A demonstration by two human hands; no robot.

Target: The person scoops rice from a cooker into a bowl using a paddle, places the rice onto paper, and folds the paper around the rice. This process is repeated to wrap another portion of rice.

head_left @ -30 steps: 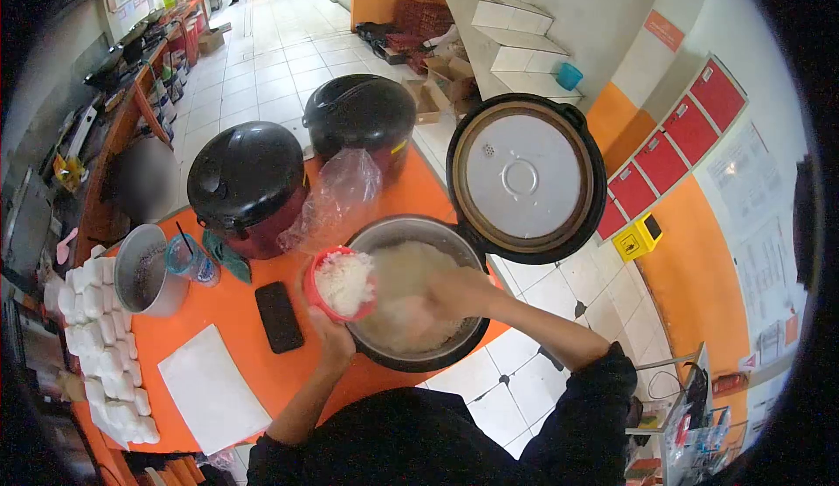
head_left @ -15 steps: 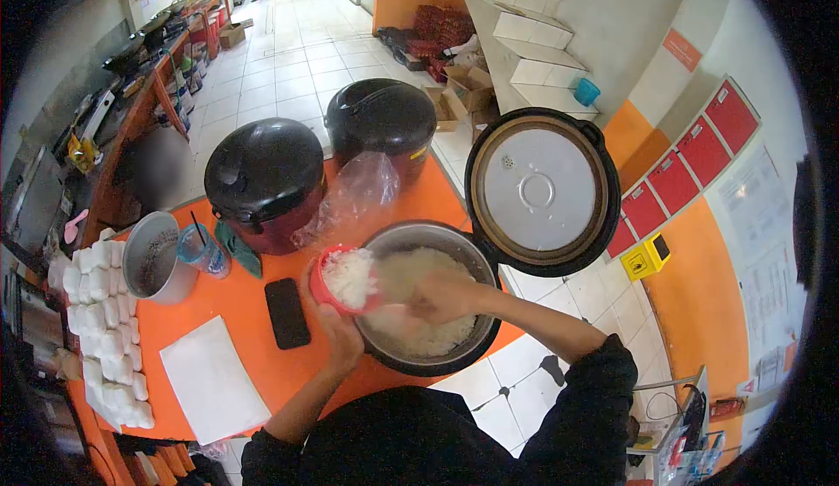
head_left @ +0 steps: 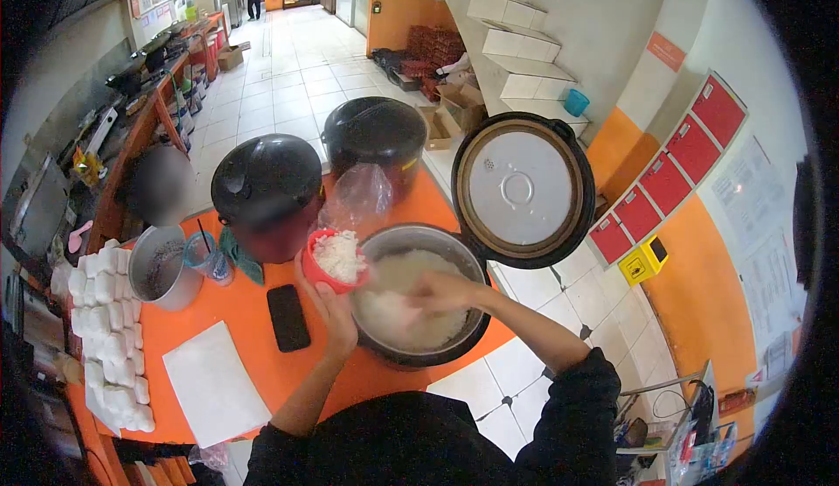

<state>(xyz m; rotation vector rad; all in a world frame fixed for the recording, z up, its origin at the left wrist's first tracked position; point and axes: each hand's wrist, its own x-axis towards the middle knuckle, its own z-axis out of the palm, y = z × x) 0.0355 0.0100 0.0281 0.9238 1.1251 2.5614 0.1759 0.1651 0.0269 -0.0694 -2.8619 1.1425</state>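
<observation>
At left we see white packets [head_left: 109, 337] in rows on the orange table [head_left: 210, 307], then a round metal pot [head_left: 186, 289], a clear cup [head_left: 197, 259], and white paper [head_left: 216, 385] near a black phone [head_left: 288, 318]. Our left hand [head_left: 336, 315] grips a red bowl [head_left: 326, 277] heaped with loose white rice [head_left: 339, 256], at the left edge of the open cooker [head_left: 411, 235]. Our right hand [head_left: 444, 295] is inside it, fingers curled; blur hides what they grip. The round lid [head_left: 522, 190] stands open, its inner face towards us. Farther right, a yellow box [head_left: 641, 263] bears a black symbol, and the wall notices [head_left: 747, 189] carry print too small to read.
</observation>
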